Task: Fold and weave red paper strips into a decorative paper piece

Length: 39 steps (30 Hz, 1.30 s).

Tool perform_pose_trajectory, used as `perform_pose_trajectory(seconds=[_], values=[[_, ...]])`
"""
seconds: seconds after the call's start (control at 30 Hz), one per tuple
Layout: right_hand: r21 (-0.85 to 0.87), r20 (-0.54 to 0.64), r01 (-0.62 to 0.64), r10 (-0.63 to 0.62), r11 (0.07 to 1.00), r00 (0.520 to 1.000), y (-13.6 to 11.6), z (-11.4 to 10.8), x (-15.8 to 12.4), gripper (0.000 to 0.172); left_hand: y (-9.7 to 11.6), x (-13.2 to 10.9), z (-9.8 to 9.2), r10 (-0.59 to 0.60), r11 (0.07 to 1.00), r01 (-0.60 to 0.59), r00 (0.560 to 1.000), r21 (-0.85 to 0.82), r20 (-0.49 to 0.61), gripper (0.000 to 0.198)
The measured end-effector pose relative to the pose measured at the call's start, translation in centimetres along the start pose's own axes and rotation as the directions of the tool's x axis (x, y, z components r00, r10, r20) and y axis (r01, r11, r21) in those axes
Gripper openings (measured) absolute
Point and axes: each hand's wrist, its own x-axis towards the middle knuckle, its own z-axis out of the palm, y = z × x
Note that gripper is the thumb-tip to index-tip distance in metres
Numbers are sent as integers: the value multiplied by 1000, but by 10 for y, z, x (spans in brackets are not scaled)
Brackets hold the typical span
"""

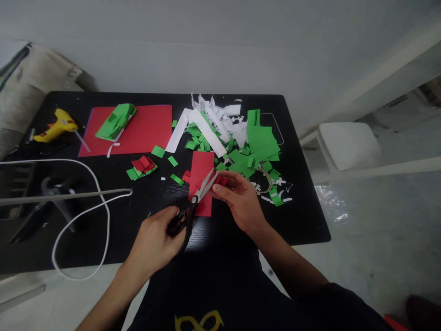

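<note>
Black-handled scissors (195, 199) are in my left hand (156, 239), its fingers in the handles. Their blades are parted and point up and right, reaching a small red paper piece (221, 181). My right hand (243, 200) pinches that piece between thumb and fingers. Beneath the blades a red paper strip (202, 163) lies on the black table (234, 234). Small red and green pieces (143, 166) form a little pile left of the strip. Behind my right hand are green paper scraps (263, 142) and white paper strips (208, 131).
On the left lie a yellow glue gun (60, 126), a large red sheet (151, 126) with folded green paper (117, 121) on it, and a looping white cable (108, 230). A roll of tape (270, 180) sits among the scraps. A white stool (347, 145) stands right of the table.
</note>
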Motion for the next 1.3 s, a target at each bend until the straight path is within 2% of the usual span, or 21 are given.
perform_pose_trajectory(seconds=[0.63,1.3], values=[[19,5,-16,16,1000,1000,0,0,-1,32,-2,-1,0,-16,1000,16,999,2,31,24],[18,-5,-30,31,999,1000,0,0,0,32,-3,-3,2,13,1000,-13,1000,14,4,22]])
